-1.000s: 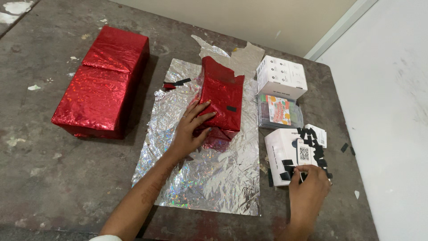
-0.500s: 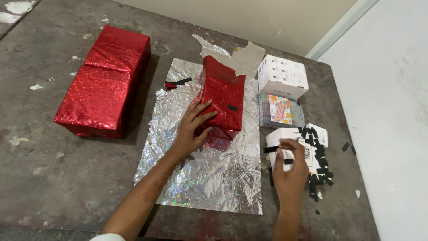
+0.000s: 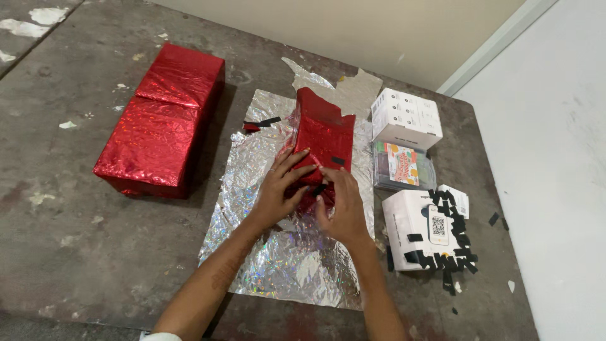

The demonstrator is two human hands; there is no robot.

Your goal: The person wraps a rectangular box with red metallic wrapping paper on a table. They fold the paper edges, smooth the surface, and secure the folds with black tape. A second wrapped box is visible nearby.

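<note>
My left fingers lie spread flat on the red parcel, pinning its near end fold; my right fingertips pinch a black tape strip against that same fold. The parcel sits on the silver foil sheet, mid-table. More tape strips cover the white box at right.

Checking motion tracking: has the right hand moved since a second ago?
Yes. The right hand left the white box with black tape strips and moved left onto the red-wrapped box.
</note>
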